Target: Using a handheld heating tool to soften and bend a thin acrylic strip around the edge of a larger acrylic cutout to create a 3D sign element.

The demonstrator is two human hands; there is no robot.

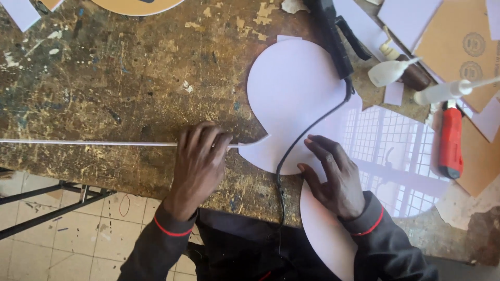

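I see left hand (200,156) curled shut on thin white strip (88,142), left of white round sheet (294,99). Right hand (333,174) flat, fingers spread, pressing sheet's lower edge, gripping nothing. Black cable (307,130) crosses sheet. Sheet lies on worn wooden workbench (130,78); red utility knife (451,140) well right of sheet.

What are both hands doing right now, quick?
Left hand: closed on a thin white strip.
Right hand: open, fingers pressing flat on the white cut-out sheet.
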